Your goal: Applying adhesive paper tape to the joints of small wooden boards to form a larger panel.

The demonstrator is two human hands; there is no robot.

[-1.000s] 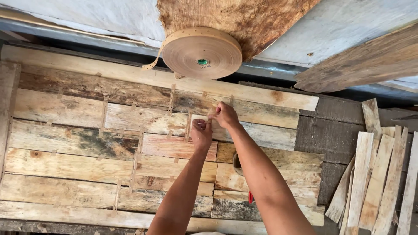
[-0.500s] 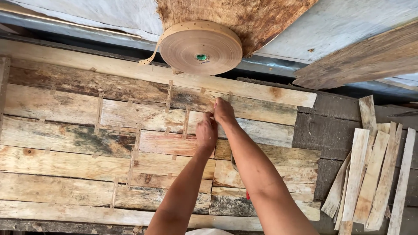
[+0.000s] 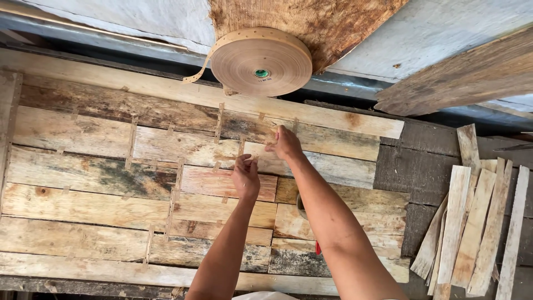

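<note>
Left hand [image 3: 246,176]: pinching tape strip [image 3: 244,161] onto the veneer sheets [image 3: 111,183], bridging a seam.
Right hand [image 3: 285,143]: fingers pressing tape flat.
Tape roll [image 3: 261,62]: near, within reach.

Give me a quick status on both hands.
Left hand and right hand pressing on veneer sheets at a taped seam. Tape roll beyond. Nothing in the way.

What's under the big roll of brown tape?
The roll of brown tape rests partly on a rough brown board and grey sheeting, its loose end hanging toward the plank panel. What lies directly beneath it is covered.
</note>
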